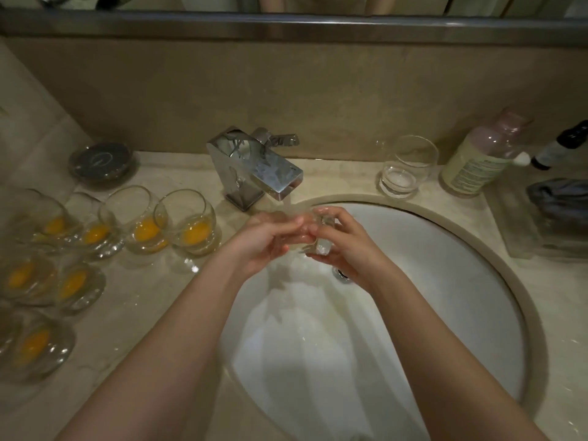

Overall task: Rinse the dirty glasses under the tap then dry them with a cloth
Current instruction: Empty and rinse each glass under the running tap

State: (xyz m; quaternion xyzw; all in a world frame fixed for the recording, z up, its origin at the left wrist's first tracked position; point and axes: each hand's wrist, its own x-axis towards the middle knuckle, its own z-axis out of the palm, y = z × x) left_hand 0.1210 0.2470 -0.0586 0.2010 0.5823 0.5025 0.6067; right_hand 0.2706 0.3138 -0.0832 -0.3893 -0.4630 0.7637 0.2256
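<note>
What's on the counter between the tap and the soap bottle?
Head view: one clear glass, apparently empty, stands on the counter between the tap and the soap bottle; otherwise bare.

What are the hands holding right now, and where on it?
A clear glass under the tap. The right hand grips its side; the left hand's fingers reach into its mouth.
</note>
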